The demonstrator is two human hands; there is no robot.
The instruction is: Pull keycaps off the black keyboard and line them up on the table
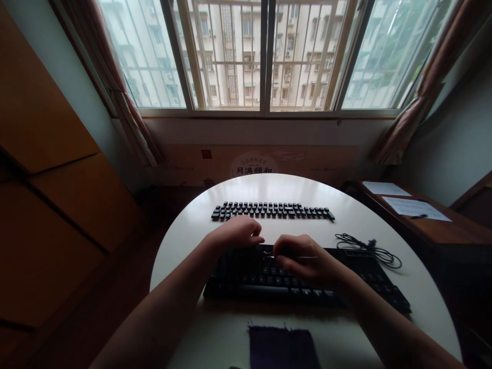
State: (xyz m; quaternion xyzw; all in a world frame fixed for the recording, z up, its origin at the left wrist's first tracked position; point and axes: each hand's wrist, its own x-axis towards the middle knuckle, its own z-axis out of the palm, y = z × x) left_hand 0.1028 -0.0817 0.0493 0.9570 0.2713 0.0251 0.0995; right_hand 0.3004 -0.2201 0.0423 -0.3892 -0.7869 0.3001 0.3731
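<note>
A black keyboard (265,292) lies on the round white table (184,266), its upper key rows partly without caps. My right hand (303,259) is closed over its upper middle, gripping a thin wire keycap puller (268,253); most of that tool is hidden in the fingers. My left hand (240,230) is curled at the keyboard's top edge, left of my right hand. Its fingertips are out of sight, and whatever they hold cannot be made out. Behind both hands, loose black keycaps (274,209) stand lined up in rows.
A coiled black cable (378,253) lies at the keyboard's back right. On the near side is a dark purple cloth (282,348) with a frayed edge. To the right, a brown desk (457,230) bears papers (415,207) and a pen (418,216).
</note>
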